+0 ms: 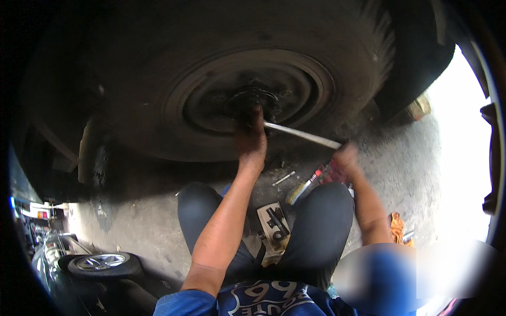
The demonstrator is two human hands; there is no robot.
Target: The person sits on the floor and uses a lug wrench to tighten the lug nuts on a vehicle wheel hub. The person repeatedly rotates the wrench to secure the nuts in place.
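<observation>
Knees flank a tool tray [273,227] below the dark, grimy wheel [247,89].

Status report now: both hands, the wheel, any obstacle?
Left hand pressed on wheel hub. Right hand shut on long metal bar running to hub. Brush and tool tray on ground between knees, nothing blocking.

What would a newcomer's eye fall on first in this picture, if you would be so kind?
The large dark wheel fills the upper half, its hub just above the person's left hand, which presses at the centre. A long metal bar slants from the hub down to the right hand, which closes its grip on the bar's end. A loose wheel lies flat on the ground at lower left.
</observation>
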